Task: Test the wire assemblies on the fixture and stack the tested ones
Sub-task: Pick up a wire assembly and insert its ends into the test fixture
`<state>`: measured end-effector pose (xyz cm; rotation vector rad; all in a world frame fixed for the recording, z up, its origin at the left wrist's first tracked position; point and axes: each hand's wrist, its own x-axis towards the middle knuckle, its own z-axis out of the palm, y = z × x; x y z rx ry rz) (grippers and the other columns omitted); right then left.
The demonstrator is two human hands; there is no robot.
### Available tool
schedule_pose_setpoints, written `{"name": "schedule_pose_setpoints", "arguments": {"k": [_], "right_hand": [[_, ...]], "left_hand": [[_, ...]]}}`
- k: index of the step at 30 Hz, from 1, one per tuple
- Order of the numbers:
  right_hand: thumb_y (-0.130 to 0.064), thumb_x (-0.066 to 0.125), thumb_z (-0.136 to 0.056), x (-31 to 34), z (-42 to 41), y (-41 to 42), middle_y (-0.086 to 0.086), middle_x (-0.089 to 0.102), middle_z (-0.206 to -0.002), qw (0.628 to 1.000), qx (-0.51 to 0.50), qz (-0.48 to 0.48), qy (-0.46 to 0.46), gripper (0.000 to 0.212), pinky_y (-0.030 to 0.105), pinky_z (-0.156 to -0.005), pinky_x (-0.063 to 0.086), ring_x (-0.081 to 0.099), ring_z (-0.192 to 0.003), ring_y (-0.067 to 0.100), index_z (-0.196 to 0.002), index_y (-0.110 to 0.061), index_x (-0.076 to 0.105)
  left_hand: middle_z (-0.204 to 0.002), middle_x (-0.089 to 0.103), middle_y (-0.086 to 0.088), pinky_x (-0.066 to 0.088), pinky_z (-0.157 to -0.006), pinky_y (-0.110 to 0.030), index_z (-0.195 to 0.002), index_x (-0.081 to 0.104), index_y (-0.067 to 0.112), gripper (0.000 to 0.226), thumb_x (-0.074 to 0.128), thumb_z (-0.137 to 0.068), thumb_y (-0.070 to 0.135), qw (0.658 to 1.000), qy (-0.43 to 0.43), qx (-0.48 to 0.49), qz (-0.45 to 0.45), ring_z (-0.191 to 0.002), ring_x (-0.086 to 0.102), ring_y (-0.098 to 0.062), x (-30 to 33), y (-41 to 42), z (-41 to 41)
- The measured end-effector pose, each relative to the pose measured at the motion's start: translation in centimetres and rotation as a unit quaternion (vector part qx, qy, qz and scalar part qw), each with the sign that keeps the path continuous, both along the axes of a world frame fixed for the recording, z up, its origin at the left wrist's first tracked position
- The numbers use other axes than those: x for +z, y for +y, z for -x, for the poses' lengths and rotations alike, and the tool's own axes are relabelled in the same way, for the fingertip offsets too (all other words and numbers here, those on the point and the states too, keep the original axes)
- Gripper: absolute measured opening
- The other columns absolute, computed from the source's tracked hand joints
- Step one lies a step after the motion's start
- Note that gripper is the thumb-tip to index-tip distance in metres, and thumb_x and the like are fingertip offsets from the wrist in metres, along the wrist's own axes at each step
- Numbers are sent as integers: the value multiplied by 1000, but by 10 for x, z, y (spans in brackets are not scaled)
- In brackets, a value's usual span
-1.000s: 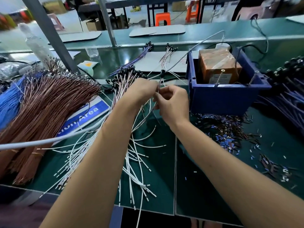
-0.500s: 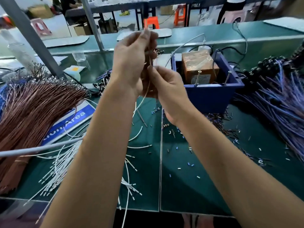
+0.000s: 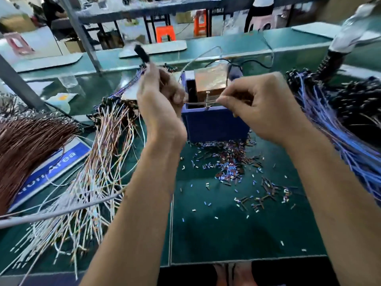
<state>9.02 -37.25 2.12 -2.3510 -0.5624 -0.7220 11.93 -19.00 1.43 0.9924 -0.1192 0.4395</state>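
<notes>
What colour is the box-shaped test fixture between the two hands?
Blue plastic box fixture, clearest in the head view.

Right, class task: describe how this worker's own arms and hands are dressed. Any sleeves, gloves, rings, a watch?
Both forearms are bare as far as the picture shows. The left hand and right hand wear no gloves, and no rings, watch or wristband show on the sides in view.

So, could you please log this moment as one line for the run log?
left hand: holds wire end | right hand: pinches other end | wire: stretched across pin on blue box | stacking: not yet
</notes>
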Motion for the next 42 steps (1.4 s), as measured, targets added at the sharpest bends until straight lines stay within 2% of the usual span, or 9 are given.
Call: {"name": "schedule_pose_setpoints", "arguments": {"k": [3, 7, 9, 14, 19, 23, 27, 36, 42], "right_hand": [[-43, 70, -95, -32, 2, -16, -2, 77, -85, 998, -38, 48, -32, 25, 44, -71, 55, 70, -78, 23, -94, -20, 80], [-38, 72, -96, -73, 6, -21, 2, 75, -86, 995, -60, 67, -44, 25, 45, -72, 53, 69, -81, 28, -91, -14, 77], [-34, 70, -99, -87, 7, -18, 6, 72, -81, 992, -67, 81, -67, 27, 45, -71, 50, 63, -77, 32, -87, -10, 75], [-32, 66, -100, -96, 8, -10, 1, 70, -79, 988, -66, 88, -108, 26, 46, -74, 44, 59, -79, 29, -88, -11, 75], [-23, 77, -89, -102, 9, -13, 0, 72, -78, 990, -69, 74, -99, 11, 45, -76, 43, 61, -80, 29, -89, -12, 77], [-28, 77, -93, -104, 8, -16, -3, 76, -86, 992, -74, 55, -85, 15, 45, -79, 43, 59, -83, 24, -92, -14, 79], [-31, 72, -98, -106, 7, -22, -3, 78, -92, 994, -73, 28, -74, 17, 47, -83, 44, 61, -87, 23, -98, -16, 79], [-24, 74, -98, -107, 5, -35, -7, 72, -92, 996, -30, -74, -33, 11, 51, -80, 49, 62, -87, 18, -93, -15, 78], [-25, 72, -99, -107, 6, -28, -9, 74, -98, 998, 14, -63, -6, 13, 51, -88, 50, 66, -92, 11, -102, -16, 80]], "left_hand": [[-57, 41, 8, 23, -48, -30, -71, 48, 16, 36, 45, -107, 21, 982, -55, 61, -170, -48, 33, -10, -30, -22, 17], [-66, 51, 7, 37, -53, -36, -83, 59, 5, 29, 47, -106, 17, 848, -152, 119, -493, -57, 47, -14, -69, -31, 24], [-84, 60, -2, 46, -62, -44, -93, 62, 4, 21, 48, -105, 14, 802, -185, 101, -559, -72, 57, -25, -79, -34, 27], [-95, 63, -5, 50, -67, -48, -104, 65, 7, 19, 48, -105, 17, 779, -170, 61, -601, -81, 60, -30, -92, -30, 22], [-80, 64, 9, 51, -66, -43, -111, 63, 19, 18, 54, -97, 21, 785, -143, -18, -603, -73, 62, -25, -100, -22, 25], [-83, 72, 9, 57, -73, -37, -107, 68, 18, 21, 63, -88, 12, 829, -114, -44, -545, -77, 69, -11, -104, -18, 21], [-74, 75, 4, 61, -76, -39, -91, 71, 11, 8, 69, -91, 4, 867, -59, -60, -491, -72, 74, -12, -109, -15, 17], [-63, 66, 4, 55, -65, -30, -82, 69, 17, 9, 70, -90, 13, 894, -3, -52, -446, -58, 63, -11, -108, -4, 12], [-59, 63, 1, 47, -61, -30, -77, 68, 20, 11, 68, -88, 20, 886, 1, -82, -456, -56, 57, -12, -108, -5, 13]]}}
